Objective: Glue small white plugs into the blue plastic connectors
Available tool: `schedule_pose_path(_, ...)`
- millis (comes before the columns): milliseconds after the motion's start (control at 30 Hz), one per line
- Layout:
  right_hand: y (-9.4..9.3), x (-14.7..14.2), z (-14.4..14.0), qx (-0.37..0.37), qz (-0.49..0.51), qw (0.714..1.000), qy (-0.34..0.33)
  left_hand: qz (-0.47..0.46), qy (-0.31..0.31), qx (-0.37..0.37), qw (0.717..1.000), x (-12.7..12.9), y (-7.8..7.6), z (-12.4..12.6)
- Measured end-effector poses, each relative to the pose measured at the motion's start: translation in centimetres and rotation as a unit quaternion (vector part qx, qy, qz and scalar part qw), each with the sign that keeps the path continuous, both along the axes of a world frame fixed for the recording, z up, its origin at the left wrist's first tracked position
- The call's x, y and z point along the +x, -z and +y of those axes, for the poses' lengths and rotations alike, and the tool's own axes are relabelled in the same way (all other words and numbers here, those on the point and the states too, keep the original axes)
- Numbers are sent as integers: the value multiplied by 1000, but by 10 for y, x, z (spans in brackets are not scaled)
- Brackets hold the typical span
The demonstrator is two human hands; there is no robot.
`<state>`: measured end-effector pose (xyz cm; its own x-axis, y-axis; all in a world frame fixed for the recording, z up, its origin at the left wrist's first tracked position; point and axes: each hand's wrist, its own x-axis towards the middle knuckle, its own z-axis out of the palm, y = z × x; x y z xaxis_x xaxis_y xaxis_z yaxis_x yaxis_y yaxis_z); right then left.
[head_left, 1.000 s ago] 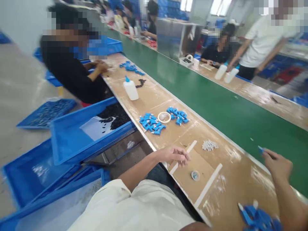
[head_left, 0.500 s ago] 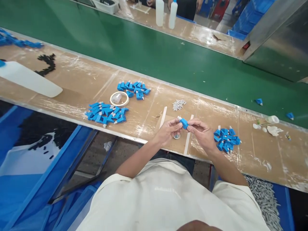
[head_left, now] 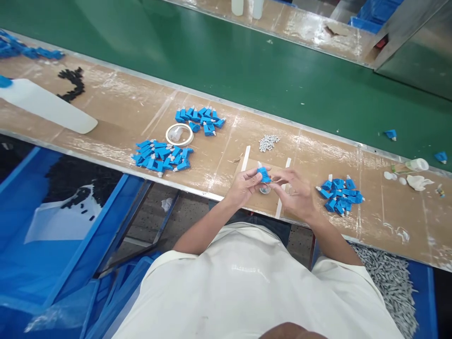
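Head view: you are in the middle of working on one small blue plastic part (head_left: 264,175), held just above the brown desk (head_left: 123,113) between two white tape strips (head_left: 245,158). Your left hand (head_left: 243,184) pinches the part, its fingers (head_left: 254,178) closed around the blue body with a white tip poking up from the top. Your right hand (head_left: 296,190) sits just beside it, fingers curled loosely towards the part; whether they grip anything of their own is hidden, so I cannot tell. A small round dish (head_left: 264,189) lies on the desk directly under the two hands.

Judging from this, the step in hand looks like fitting or seating something at the part's end. The next move calls for a steady left-hand pinch while the right fingertips close in finely on the white tip, since the part is small and could slip or twist.

Around you: a cluster of like blue parts (head_left: 339,195) lies near your right hand, two more clusters (head_left: 161,157) lie well to the left around a white tape ring (head_left: 179,134), and a little heap of white pieces (head_left: 268,142) sits beyond the strips. A white bottle (head_left: 45,106) lies on its side far left. The green belt (head_left: 247,66) runs along the far edge of the desk, with a couple of stray blue parts on it.
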<state>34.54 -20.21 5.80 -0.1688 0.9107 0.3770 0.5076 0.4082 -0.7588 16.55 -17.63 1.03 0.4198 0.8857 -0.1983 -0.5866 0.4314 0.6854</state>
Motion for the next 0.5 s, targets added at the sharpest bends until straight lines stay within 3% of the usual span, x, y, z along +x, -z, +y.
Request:
schedule_pose_path(167, 11, 17, 2, -100, 40, 991, 83, -19, 21, -27, 999, -15, 0, 1)
schedule_pose_path(300, 21, 20, 0, -163, 5, 985, 63, -19, 15, -53, 998, -25, 0, 2)
schedule_pose_path(500, 43, 16, 4, -189, -32, 981, 40, -17, -15, -79, 997, -38, 5, 5)
